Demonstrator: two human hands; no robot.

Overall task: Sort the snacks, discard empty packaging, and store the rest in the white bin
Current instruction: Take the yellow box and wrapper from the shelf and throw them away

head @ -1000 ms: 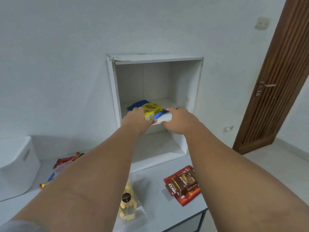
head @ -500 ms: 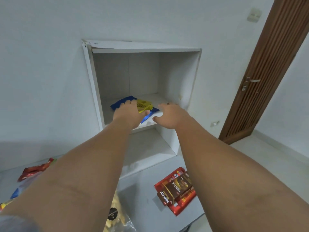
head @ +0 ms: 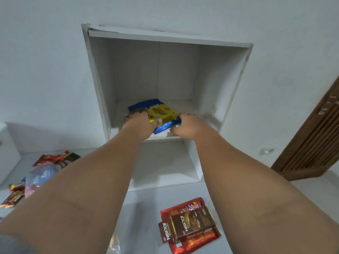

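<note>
A yellow snack packet (head: 162,113) lies on top of a blue packet (head: 166,127) on the upper shelf of a white wall cubby (head: 95,74). My left hand (head: 139,125) covers the left part of both packets, with its fingers curled over them and its thumb against the yellow packet's front edge. My right hand (head: 186,125) is at the blue packet's right end, with its thumb at the packet's corner; it is blurred. The white bin (head: 6,151) shows only as a sliver at the far left, on the counter.
On the grey counter (head: 146,208) below lie red and brown Nextar packs (head: 189,224), a heap of mixed snack wrappers (head: 47,165) at the left, and a clear bag (head: 113,244) at the bottom edge. The cubby's lower compartment (head: 161,162) holds nothing. A brown door (head: 311,143) stands at the right.
My right hand has closed in from open onto the blue packet's right end. My left hand stays on the packets. The camera has tilted up and moved closer to the cubby.
</note>
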